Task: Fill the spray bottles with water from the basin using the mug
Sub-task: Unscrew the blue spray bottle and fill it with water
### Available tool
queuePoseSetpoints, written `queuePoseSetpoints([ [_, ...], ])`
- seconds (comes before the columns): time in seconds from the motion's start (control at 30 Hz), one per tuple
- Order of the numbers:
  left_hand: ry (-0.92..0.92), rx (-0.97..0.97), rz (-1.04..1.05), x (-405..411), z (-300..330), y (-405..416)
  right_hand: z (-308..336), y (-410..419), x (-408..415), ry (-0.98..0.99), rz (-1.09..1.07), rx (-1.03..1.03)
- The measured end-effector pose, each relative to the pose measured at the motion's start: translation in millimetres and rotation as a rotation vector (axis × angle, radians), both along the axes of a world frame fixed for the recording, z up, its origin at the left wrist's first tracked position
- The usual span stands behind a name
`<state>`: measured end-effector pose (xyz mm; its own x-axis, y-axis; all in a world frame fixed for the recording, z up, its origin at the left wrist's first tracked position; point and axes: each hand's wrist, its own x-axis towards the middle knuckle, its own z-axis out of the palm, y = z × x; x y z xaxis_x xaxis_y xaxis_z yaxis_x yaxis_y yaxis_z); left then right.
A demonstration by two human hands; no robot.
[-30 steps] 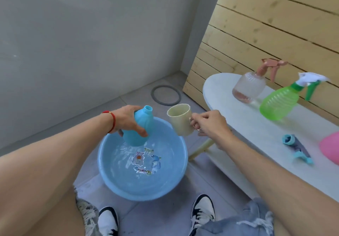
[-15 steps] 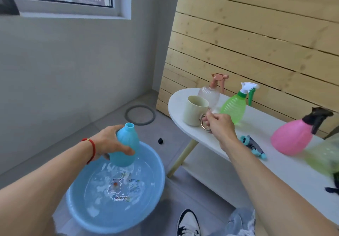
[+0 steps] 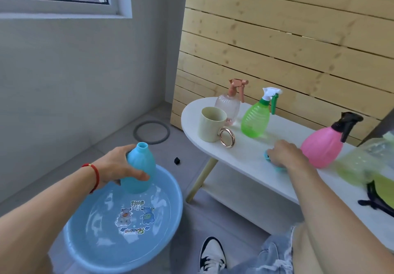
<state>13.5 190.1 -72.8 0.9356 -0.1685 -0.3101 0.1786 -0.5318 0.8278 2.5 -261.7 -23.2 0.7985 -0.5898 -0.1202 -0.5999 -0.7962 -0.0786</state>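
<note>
Left hand fingers curl round a capless, ribbed blue bottle. Right hand fingers cover the teal sprayer; can't tell if they're pinching it.

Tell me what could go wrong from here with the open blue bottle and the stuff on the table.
The left hand holds the uncapped blue bottle above the basin; tilting it could spill water. The right hand is reaching onto the blue sprayer head close beside the pink spray bottle, so lifting it might knock that bottle over. The mug stands near the table edge and could be bumped off.
</note>
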Motion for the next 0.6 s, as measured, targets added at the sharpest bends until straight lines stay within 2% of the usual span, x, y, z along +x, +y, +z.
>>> queuePoseSetpoints([
  [0.13, -0.017, 0.005, -0.018, 0, 1, -7, -12, -11, 1, -0.095, 0.045, 0.101],
  [0.27, -0.018, -0.002, -0.037, 0, 3, -12, 2, -12, -13, -0.215, 0.036, 0.177],
  [0.4, -0.021, -0.004, -0.052, -1, 4, -12, 39, -5, -40, -0.47, 0.016, 0.151],
  [0.5, -0.027, -0.003, -0.064, -2, 5, -14, 58, 21, -57, -0.722, 0.147, 0.316],
  [0.6, -0.037, 0.014, -0.062, -3, 5, -16, 63, 70, -57, -0.801, 0.381, 0.467],
])
